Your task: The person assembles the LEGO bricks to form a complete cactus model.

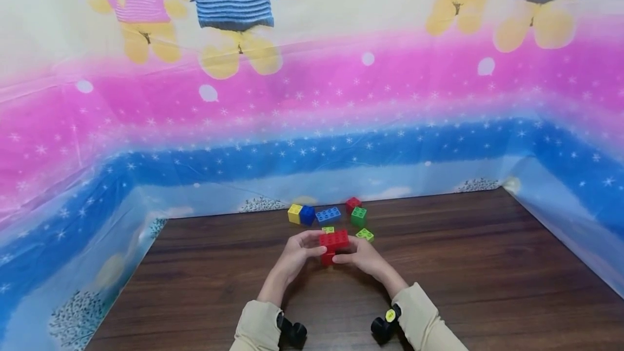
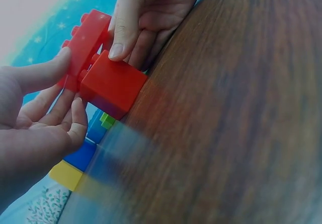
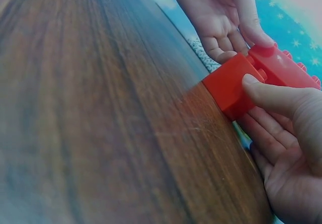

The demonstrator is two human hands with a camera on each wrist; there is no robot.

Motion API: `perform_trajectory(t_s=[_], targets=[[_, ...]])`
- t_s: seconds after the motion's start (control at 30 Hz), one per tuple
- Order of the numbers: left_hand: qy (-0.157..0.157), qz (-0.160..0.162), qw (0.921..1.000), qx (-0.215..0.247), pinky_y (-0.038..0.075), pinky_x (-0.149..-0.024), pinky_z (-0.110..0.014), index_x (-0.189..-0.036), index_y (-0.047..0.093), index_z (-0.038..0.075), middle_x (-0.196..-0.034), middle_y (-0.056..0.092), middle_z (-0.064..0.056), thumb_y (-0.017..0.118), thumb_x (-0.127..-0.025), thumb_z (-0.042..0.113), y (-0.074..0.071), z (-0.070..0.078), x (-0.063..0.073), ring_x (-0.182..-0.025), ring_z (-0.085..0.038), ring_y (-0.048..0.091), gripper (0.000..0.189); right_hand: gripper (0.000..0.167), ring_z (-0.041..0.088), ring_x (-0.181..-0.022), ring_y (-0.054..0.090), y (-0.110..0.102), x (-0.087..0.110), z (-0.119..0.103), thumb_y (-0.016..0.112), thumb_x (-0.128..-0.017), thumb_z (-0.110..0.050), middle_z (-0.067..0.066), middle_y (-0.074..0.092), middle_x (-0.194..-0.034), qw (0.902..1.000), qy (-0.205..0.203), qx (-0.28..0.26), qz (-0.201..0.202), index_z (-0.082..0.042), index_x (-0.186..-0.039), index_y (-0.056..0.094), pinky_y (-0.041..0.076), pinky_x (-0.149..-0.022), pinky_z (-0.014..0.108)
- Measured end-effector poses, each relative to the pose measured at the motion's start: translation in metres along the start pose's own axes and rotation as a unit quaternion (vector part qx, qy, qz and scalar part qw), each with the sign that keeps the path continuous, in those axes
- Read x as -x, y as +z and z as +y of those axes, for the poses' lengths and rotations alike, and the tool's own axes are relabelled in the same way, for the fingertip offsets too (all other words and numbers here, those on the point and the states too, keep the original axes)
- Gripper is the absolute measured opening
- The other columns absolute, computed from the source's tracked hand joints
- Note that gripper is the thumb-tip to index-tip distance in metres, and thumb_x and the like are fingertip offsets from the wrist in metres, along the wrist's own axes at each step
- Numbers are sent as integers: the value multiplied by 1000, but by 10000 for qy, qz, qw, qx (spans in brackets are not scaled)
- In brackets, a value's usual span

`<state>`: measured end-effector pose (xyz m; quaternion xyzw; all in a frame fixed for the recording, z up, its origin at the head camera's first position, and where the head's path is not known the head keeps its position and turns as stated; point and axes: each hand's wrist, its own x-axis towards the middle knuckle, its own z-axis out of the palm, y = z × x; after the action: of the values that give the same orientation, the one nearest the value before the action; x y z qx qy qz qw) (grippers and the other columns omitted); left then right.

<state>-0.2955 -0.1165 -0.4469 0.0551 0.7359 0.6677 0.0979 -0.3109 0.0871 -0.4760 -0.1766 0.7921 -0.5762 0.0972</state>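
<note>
My left hand [image 1: 291,258] holds a long red toy building brick [image 1: 334,238] by its left end, thumb on its near side. Beneath it, a shorter red brick [image 2: 113,83] is pinched by my right hand [image 1: 366,258], the thumb [image 3: 266,94] pressing its side. The lower brick stands at or just above the table; the views do not settle which. Some of its studs show beside the upper brick, which sits offset over it. Whether the two are fully pressed together I cannot tell.
Behind the hands stand a yellow brick [image 1: 294,213], a dark blue brick [image 1: 307,215], a long blue brick [image 1: 328,214], a red brick [image 1: 353,204], a green brick [image 1: 358,215] and lime bricks [image 1: 364,235]. A printed curtain [image 1: 312,156] borders the brown wooden table [image 1: 205,286].
</note>
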Motion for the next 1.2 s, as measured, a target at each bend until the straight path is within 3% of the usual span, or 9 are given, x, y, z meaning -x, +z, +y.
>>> perform_trajectory(t_s=[0.43, 0.9, 1.2], targets=[[137, -25, 9997, -192, 47, -106, -43, -132, 57, 2, -135, 58, -18, 66, -91, 12, 1, 1, 2, -123, -29, 56, 43, 58, 27, -115, 63, 0, -2, 2, 76, -84, -22, 16, 63, -130, 9994, 154, -317, 38, -3, -134, 53, 49, -103, 47], [296, -27, 9991, -304, 51, -101, -39, -130, 59, 3, -133, 60, -19, 65, -92, 11, 3, -1, 3, -121, -29, 58, 40, 56, 24, -113, 64, 0, 0, 3, 75, -86, -25, 15, 65, -128, 9996, 151, -225, 24, -4, -133, 54, 50, -101, 44], [408, -9, 9966, -712, 50, -102, -43, -129, 59, 2, -131, 61, -21, 66, -91, 9, 3, 2, 5, -122, -33, 59, 39, 57, 25, -113, 64, 0, 0, 4, 76, -84, -26, 14, 65, -128, 9998, 78, -159, 73, -4, -132, 55, 49, -102, 45]])
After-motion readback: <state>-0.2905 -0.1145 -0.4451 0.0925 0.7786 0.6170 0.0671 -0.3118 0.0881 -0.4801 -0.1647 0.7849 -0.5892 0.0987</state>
